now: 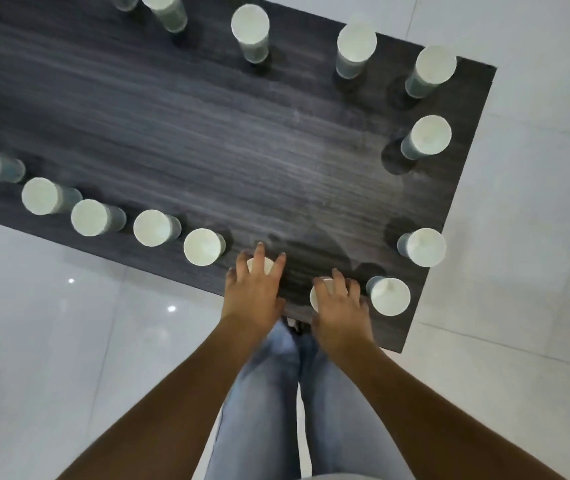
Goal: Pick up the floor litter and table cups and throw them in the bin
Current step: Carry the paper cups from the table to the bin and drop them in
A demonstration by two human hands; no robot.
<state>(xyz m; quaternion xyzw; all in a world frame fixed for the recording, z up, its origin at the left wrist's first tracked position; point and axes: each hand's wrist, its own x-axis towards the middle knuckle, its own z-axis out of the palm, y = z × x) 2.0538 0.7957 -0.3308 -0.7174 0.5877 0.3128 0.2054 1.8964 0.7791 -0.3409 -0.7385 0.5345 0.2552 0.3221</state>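
Note:
Several white paper cups stand upside down around the edge of a dark wooden table. My left hand reaches down over one cup near the front edge, with its fingers spread around the cup's top. My right hand covers a second cup just to the right, fingers curled over its far side. Another cup stands right beside my right hand, and one more stands just left of my left hand. No bin and no floor litter are in view.
The table's right end and front edge border a glossy white tiled floor. My legs in blue jeans stand against the front edge. More cups line the far and right sides, for example one at the far corner.

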